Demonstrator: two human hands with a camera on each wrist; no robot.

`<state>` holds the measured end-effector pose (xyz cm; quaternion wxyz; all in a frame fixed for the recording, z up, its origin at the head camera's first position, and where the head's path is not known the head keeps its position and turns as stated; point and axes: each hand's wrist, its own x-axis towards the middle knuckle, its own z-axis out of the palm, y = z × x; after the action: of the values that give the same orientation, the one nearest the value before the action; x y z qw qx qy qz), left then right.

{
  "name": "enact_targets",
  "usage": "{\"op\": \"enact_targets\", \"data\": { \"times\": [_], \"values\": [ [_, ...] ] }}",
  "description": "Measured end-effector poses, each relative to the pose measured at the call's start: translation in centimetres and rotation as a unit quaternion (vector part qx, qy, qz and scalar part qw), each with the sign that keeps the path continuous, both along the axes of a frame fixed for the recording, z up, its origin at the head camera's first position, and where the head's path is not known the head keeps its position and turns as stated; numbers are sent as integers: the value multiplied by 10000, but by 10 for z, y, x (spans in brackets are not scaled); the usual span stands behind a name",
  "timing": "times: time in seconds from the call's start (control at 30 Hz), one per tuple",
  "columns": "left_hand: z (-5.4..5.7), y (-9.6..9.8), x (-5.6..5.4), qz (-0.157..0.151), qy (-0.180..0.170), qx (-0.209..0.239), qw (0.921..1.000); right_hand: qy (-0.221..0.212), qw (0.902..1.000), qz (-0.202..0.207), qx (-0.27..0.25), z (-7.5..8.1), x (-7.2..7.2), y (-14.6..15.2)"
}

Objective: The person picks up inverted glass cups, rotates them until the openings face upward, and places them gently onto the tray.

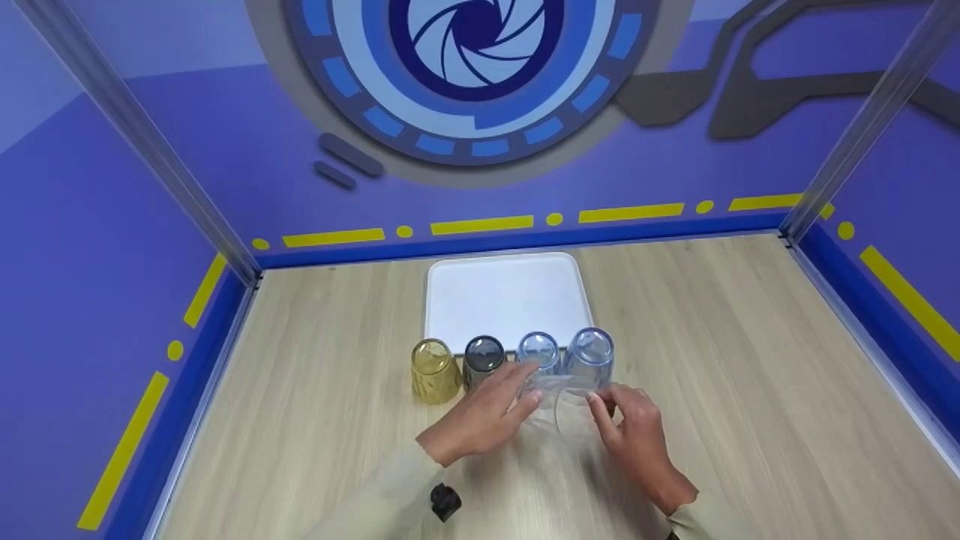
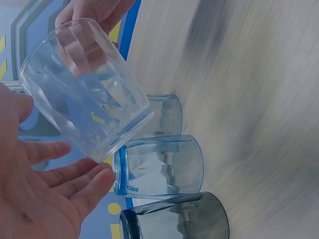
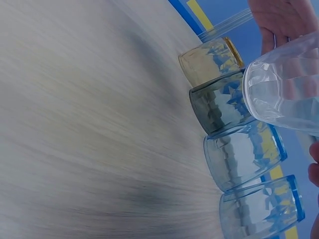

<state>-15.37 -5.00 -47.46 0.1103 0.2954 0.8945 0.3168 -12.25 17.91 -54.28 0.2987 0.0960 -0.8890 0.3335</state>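
A clear, faceted drinking glass (image 2: 89,94) is tilted in the air on the near side of a row of glasses. My right hand (image 1: 636,431) pinches it by the rim between thumb and fingers. Close to its base is my left hand (image 1: 484,412), fingers spread and relaxed, fingertips right at the glass in the left wrist view. The row stands upside down on the table: a yellow glass (image 1: 433,375), a dark grey glass (image 1: 482,358), a light blue glass (image 1: 538,349) and another blue glass (image 1: 592,352). The left hand partly covers the grey one.
Behind the row lies a white rectangular tray (image 1: 506,296) on the wood-grain table (image 1: 337,390). Blue printed panels (image 1: 202,150) wall in the back and both sides, with metal posts at the corners.
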Motion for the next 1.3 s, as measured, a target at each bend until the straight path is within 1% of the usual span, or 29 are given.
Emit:
{"op": "enact_targets", "data": {
  "times": [0.2, 0.33, 0.4, 0.47, 0.6, 0.67, 0.9, 1.0, 1.2, 1.3],
  "values": [
    [-1, 1, 0, -123, 112, 102, 9998, -75, 10000, -39, 17, 2, 1, 0],
    [-2, 2, 0, -217, 175, 147, 9995, 24, 10000, 3, -34, 3, 0, 0],
    [-1, 2, 0, -245, 65, 147, 9996, 95, 9999, 33, -46, 3, -1, 0],
    [0, 1, 1, -253, -146, 125, 9995, 134, 9999, 54, -44, 3, -1, 0],
    [3, 1, 2, -263, -581, 69, 9979, 64, 10000, 43, -30, 3, 0, 0],
    [3, 1, 3, -280, -640, 84, 9975, 25, 10000, 27, -5, 4, 0, 0],
    [3, 3, 3, -325, -477, 145, 9982, -57, 9999, 117, 47, 6, 0, 0],
    [4, 4, 3, -375, -353, 133, 9986, -51, 9998, 172, 87, 6, 0, 0],
    [3, 5, 2, -548, 40, 119, 9984, 223, 9990, 315, 207, 6, -2, 0],
    [4, 6, 2, -606, 172, 78, 9980, 356, 9983, 374, 284, 6, -3, 0]
  ]
}}
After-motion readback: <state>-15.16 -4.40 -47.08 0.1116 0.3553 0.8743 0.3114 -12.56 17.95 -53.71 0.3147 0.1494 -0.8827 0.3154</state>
